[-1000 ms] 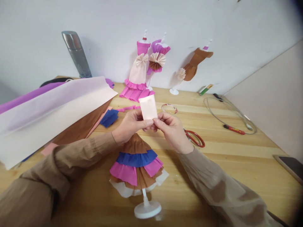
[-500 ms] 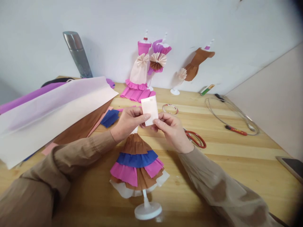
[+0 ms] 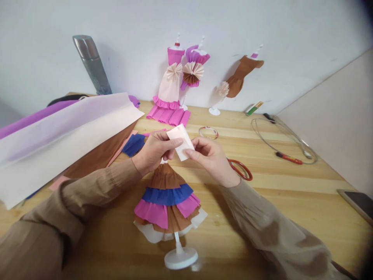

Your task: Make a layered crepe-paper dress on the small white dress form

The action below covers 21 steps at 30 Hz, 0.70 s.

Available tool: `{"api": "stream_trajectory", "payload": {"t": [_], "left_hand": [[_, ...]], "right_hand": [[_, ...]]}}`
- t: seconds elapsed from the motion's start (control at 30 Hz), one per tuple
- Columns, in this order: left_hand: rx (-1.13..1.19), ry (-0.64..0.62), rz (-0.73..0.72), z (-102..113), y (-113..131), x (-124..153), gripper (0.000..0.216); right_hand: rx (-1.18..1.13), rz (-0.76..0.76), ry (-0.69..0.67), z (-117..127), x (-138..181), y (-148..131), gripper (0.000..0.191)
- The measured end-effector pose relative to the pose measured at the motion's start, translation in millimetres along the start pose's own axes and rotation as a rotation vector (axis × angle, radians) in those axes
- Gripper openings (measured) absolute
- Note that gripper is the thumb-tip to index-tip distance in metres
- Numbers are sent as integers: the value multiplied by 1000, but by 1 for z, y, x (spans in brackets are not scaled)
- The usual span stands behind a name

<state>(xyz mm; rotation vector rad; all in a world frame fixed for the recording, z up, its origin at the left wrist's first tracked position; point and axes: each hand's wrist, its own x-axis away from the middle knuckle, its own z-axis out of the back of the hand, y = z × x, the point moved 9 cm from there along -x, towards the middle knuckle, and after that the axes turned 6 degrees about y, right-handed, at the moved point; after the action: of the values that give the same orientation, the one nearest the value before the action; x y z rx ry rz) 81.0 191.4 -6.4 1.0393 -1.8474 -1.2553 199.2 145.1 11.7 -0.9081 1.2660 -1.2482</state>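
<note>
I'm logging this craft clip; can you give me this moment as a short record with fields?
Left hand: pinches small pale pink paper rectangle, tilted
Right hand: pinches the same paper's lower edge
Beneath hands: brown, blue, pink and white layered crepe-paper skirt on white stand
Right of hands: red-handled scissors flat on light wooden table
Left: large pale pink paper sheet

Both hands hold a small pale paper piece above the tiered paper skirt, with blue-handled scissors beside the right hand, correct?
Not quite: the head view shows the scissors have red handles, not blue. The left hand and right hand do hold the paper piece above the skirt.
</note>
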Motion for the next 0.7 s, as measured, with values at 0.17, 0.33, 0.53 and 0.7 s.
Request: {"api": "stream_trajectory", "payload": {"t": [0.17, 0.33, 0.53, 0.7], "left_hand": [[30, -24, 70, -4, -6, 3, 29], [47, -54, 120, -5, -6, 5, 30], [53, 8, 89, -3, -5, 5, 24], [144, 46, 136, -3, -10, 7, 14]], "right_hand": [[13, -39, 19, 4, -1, 4, 31], [47, -36, -69, 3, -1, 5, 29], [100, -45, -54, 17, -2, 0, 22], [154, 6, 18, 35, -2, -14, 15]]}}
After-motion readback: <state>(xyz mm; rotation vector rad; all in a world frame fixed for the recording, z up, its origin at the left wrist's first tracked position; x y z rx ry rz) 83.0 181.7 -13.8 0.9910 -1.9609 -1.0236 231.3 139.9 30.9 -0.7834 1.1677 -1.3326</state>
